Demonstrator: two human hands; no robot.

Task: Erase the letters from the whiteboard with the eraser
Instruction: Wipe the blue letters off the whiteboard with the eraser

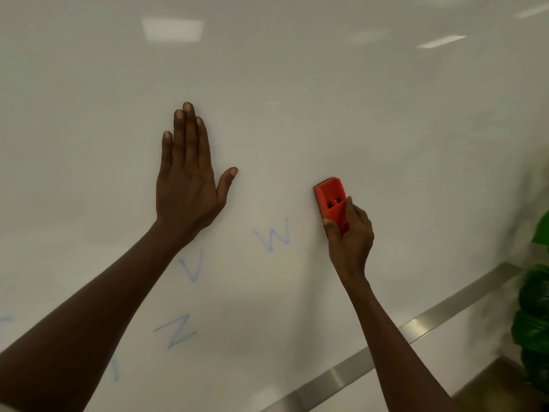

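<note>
Glossy white whiteboard (326,84): fills almost the whole view, tilted in frame, its sheen carrying soft reflections of rectangular ceiling lights (172,29) well above both hands.

Metal rail (430,325): brushed silver strip along the board's lower edge, running diagonally below and to the right of the right forearm.

Left hand (187,185): spread flat against the board, palm to the surface, four fingers together pointing up, thumb angled out to the right; holding nothing.

Right hand (350,233): closed around the lower end of the eraser, thumb on its left edge, fingers wrapped over the right side.

Eraser (331,200): red block with two small dark holes in its back, a dark pad on its underside pressed to the board; it projects up and to the left out of the right hand.

Letters, faint blue marker:
- W (273,234), just left of the right hand, between the two hands and lower than the left palm.
- V (192,264), below the left wrist, beside the forearm.
- Z (175,330), further below the V.
- Partial blue strokes near the left forearm at the frame's lower left; too cut off to read.

Plant (534,307): dark green leaves at the far right edge, beyond the right arm, blurred.
</note>
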